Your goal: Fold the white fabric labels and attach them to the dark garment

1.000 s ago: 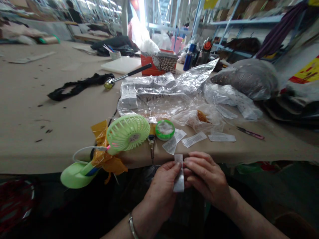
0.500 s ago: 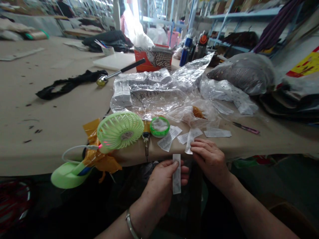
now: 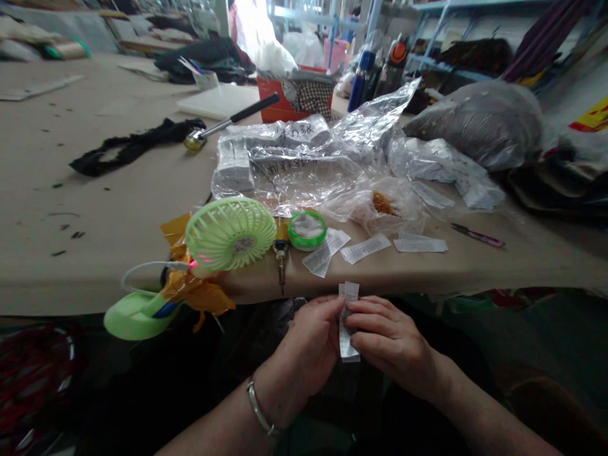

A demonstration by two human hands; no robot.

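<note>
Tan board covers the long bench [image 3: 95,190], which fills the left and middle of the frame, flecked with dark thread scraps. Behind it, at the upper right, blue metal shelving [image 3: 427,25] stands in a workshop room with more tables at the upper left.

Below the bench edge, at lower centre, the left hand [image 3: 308,345] and right hand [image 3: 389,342] meet, fingers closed on a small stack of white printed labels [image 3: 349,320] held upright between them. A metal bangle [image 3: 259,408] circles the left wrist.

Just above, on the bench, lie loose labels [image 3: 365,248], a green round tub [image 3: 307,229] and a short dark tool [image 3: 281,256]. A pale green fan [image 3: 230,233], taped with yellow, hangs over the edge at the left. Crumpled clear plastic bags [image 3: 294,171] of label bundles sit at centre, with a hammer [image 3: 228,123] and a black fabric strip [image 3: 133,145] to their left. Pink-handled snips [image 3: 477,235] lie at the right, and a grey bag [image 3: 479,123] above them.

Print on the labels is too small to read, and the space under the bench is dark.
</note>
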